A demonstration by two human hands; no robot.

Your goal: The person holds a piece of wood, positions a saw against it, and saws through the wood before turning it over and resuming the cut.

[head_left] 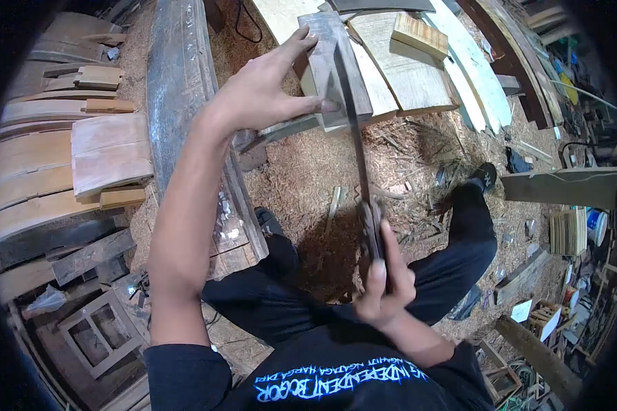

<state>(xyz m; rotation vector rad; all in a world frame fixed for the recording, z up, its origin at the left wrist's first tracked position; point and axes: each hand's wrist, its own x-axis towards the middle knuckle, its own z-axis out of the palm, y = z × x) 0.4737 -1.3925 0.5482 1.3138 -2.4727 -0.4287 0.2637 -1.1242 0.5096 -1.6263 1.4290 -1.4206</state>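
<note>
My left hand (271,85) grips a grey-brown wooden block (324,58), its fingers at the far end and its thumb pressed on the near part. In my right hand (387,284) is the dark handle of a handsaw (359,157). The long thin blade is seen nearly edge-on and runs away from me across the block. My right fingers wrap round the handle, partly hidden behind it. Beneath and beside the block lie pale boards (408,79), with a short piece of light wood (420,36) on top of them.
A long worn wooden beam (182,89) runs along my left, with stacked curved planks (38,168) beyond it. Shavings and scraps cover the floor (301,175) between my legs. Far right stand an upright board (562,188) and a stack of thin slats (567,231). A small wooden frame (99,332) lies lower left.
</note>
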